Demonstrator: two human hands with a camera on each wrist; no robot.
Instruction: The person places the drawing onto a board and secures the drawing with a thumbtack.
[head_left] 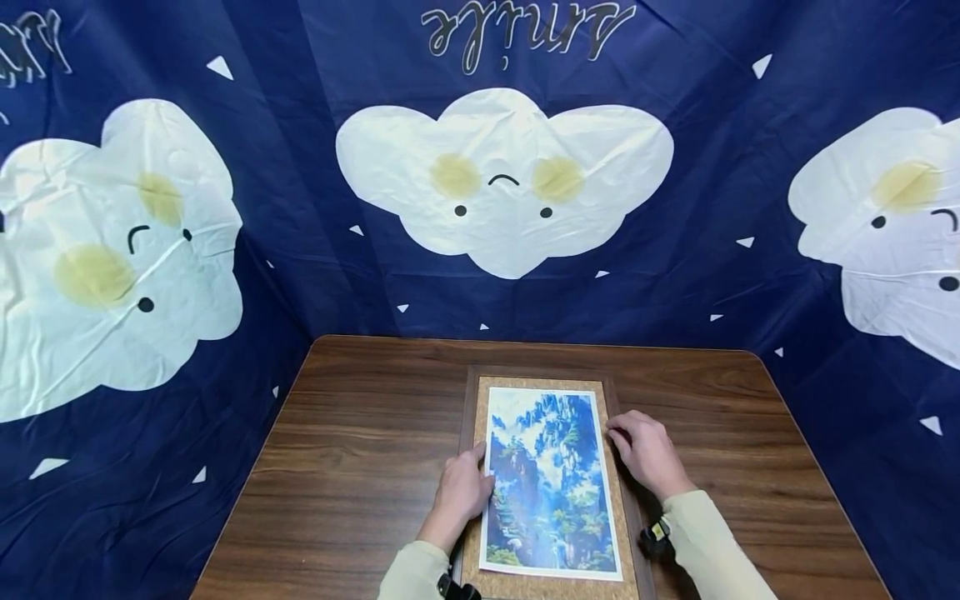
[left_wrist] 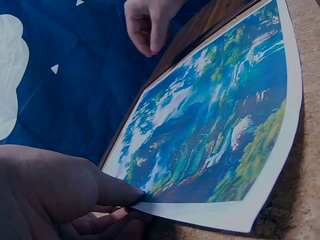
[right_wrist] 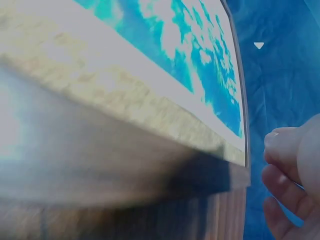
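A printed picture (head_left: 551, 483) of blue mountains and a waterfall, with a white border, lies on a cork board (head_left: 540, 383) with a brown wooden frame. At its left edge, my left hand (head_left: 461, 487) pinches the paper. The left wrist view shows the thumb (left_wrist: 122, 192) on top and the fingers curled below, the paper bowing up over the cork. My right hand (head_left: 648, 450) is by the frame's right side, fingers bent and thumb against the index finger. A small pink thing (left_wrist: 154, 52) shows at its fingertips; its kind I cannot tell.
The board rests on a brown wood-grain table (head_left: 360, 467). A dark blue cloth (head_left: 390, 300) with white clouds surrounds the table at the back and sides. Small dark cameras (head_left: 654, 533) sit on both wrists.
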